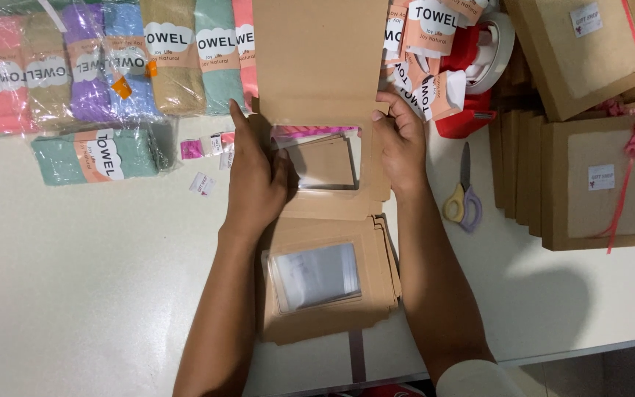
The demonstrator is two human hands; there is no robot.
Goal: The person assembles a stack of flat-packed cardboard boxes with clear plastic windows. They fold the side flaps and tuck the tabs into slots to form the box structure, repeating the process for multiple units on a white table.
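- White tabletop (pixel 75 279) fills the view from the head camera, crowded along its far edge and its right side.
- Both bare hands work on a flat brown cardboard box (pixel 321 88) that lies unfolded at the middle of the table, its tall flap reaching the top edge of the view.
- The left hand (pixel 255 184) lies on the box's left side, fingers stretched forward and thumb pressed toward the cut-out window (pixel 323 162); it presses and pinches the card rather than closing round it.
- The right hand (pixel 400 143) holds the box's right edge, fingers curled over the fold and closed on the card.
- Just nearer the person, touching the box in hand, lies a stack of flat window boxes (pixel 325 283); the top one shows a clear plastic pane.
- Rolled towels in clear wrap (pixel 104 66), pink, tan, purple, blue and teal, line the far left; one teal towel pack (pixel 93 154) lies apart, closer in.
- Small stickers (pixel 201 182) lie near the left hand.
- To the right of the right hand lie scissors (pixel 463 202) with yellow and purple handles, and beyond them stands a red tape dispenser (pixel 472 73).
- Finished gift boxes (pixel 600 184) with pink ribbon bows sit at the right edge, well apart from the hands.
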